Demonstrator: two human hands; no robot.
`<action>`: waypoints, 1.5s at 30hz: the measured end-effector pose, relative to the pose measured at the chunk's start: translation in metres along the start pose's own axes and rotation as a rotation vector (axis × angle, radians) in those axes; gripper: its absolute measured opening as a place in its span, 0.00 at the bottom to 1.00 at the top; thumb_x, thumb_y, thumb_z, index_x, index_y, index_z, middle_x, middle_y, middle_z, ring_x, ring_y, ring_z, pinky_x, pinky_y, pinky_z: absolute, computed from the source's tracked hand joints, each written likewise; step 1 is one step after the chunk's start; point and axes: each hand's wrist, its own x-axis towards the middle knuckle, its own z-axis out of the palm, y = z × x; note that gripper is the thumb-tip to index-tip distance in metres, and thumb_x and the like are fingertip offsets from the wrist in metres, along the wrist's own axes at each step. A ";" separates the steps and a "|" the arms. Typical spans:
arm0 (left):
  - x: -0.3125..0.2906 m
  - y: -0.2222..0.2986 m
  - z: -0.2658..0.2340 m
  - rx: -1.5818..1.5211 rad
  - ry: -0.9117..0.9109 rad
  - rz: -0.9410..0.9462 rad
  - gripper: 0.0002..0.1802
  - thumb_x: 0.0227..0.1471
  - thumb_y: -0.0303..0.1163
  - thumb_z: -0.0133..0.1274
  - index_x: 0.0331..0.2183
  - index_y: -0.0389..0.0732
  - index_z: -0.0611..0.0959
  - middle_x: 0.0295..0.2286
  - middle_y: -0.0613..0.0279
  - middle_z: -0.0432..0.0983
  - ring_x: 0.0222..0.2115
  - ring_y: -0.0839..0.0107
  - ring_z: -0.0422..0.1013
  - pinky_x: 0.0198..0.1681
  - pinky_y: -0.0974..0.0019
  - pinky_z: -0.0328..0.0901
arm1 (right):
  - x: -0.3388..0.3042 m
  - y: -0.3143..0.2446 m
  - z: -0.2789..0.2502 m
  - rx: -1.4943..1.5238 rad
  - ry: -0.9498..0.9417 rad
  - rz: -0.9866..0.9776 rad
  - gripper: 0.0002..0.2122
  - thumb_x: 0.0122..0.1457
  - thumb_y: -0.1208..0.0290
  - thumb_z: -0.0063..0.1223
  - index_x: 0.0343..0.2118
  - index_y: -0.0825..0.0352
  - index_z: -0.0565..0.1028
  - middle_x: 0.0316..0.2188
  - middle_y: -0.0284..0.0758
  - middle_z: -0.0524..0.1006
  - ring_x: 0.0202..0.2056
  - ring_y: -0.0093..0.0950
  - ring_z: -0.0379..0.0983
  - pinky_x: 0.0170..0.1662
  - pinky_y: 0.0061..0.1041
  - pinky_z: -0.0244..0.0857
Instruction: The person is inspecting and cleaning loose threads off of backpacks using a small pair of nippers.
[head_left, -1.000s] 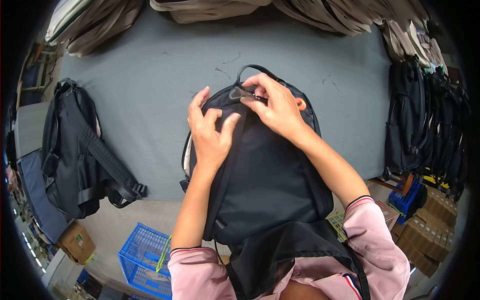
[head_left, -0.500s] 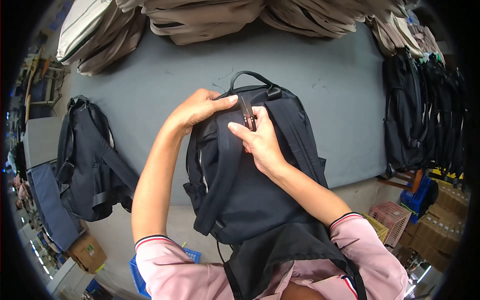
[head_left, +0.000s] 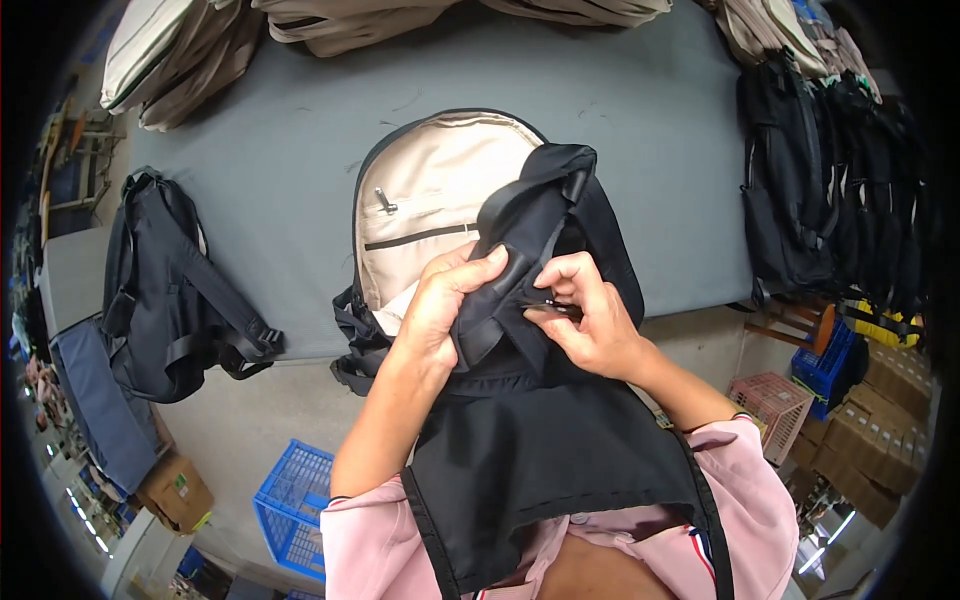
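The black backpack (head_left: pixel 608 245), judged soft and light, is best held by its folded panel (head_left: pixel 525 215). This is pinched by the left hand (head_left: pixel 437 310), a dark tool (head_left: pixel 562 309) by the right hand (head_left: pixel 603 328).

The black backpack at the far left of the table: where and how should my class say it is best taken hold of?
Probably by the middle of its shoulder strap, coming from above and the right, the side nearer the left hand. The strap lies uppermost, a narrow band slanting across the broad, slumped backpack.
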 end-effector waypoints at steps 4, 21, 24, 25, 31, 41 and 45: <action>-0.009 0.001 0.002 -0.048 -0.026 0.045 0.18 0.50 0.26 0.53 0.44 0.31 0.73 0.35 0.56 0.76 0.32 0.72 0.74 0.39 0.70 0.69 | 0.004 -0.034 -0.022 -0.460 0.007 -0.288 0.17 0.45 0.71 0.61 0.39 0.64 0.70 0.30 0.34 0.70 0.24 0.32 0.71 0.27 0.27 0.65; -0.023 -0.013 0.011 -0.067 -0.145 0.091 0.23 0.50 0.23 0.49 0.49 0.31 0.66 0.39 0.55 0.72 0.36 0.72 0.73 0.41 0.71 0.68 | 0.049 -0.080 -0.053 -0.746 -0.570 -0.468 0.09 0.46 0.71 0.58 0.30 0.64 0.72 0.29 0.32 0.69 0.28 0.36 0.71 0.29 0.34 0.63; -0.025 -0.017 0.011 -0.031 -0.109 0.090 0.22 0.50 0.23 0.49 0.49 0.32 0.67 0.38 0.56 0.72 0.36 0.72 0.73 0.41 0.71 0.68 | 0.052 -0.086 -0.053 -0.749 -0.637 -0.417 0.08 0.46 0.72 0.58 0.30 0.65 0.73 0.29 0.32 0.69 0.29 0.35 0.71 0.29 0.34 0.62; -0.025 -0.018 0.009 -0.034 -0.116 0.100 0.22 0.50 0.23 0.49 0.49 0.32 0.67 0.38 0.56 0.73 0.36 0.72 0.73 0.41 0.71 0.68 | 0.053 -0.087 -0.053 -0.750 -0.671 -0.387 0.08 0.46 0.73 0.58 0.29 0.66 0.73 0.29 0.32 0.70 0.30 0.35 0.72 0.29 0.34 0.62; -0.027 -0.018 0.011 -0.046 -0.084 0.096 0.22 0.50 0.23 0.50 0.48 0.32 0.68 0.38 0.56 0.73 0.36 0.72 0.73 0.41 0.71 0.68 | 0.043 -0.062 -0.054 -0.456 -0.461 -0.392 0.09 0.43 0.75 0.59 0.30 0.65 0.74 0.25 0.33 0.69 0.28 0.33 0.70 0.28 0.29 0.61; -0.026 -0.018 0.012 -0.053 -0.102 0.101 0.21 0.51 0.23 0.50 0.48 0.33 0.68 0.39 0.56 0.73 0.37 0.72 0.73 0.42 0.70 0.68 | 0.037 -0.080 -0.053 -0.754 -0.487 -0.467 0.11 0.43 0.71 0.60 0.31 0.63 0.72 0.27 0.31 0.69 0.27 0.35 0.70 0.27 0.32 0.62; -0.028 -0.019 0.012 -0.049 -0.094 0.107 0.21 0.51 0.23 0.50 0.48 0.33 0.68 0.39 0.56 0.73 0.37 0.72 0.73 0.42 0.70 0.68 | 0.042 -0.089 -0.053 -0.882 -0.585 -0.499 0.09 0.44 0.71 0.59 0.29 0.63 0.72 0.27 0.32 0.68 0.27 0.35 0.71 0.27 0.33 0.63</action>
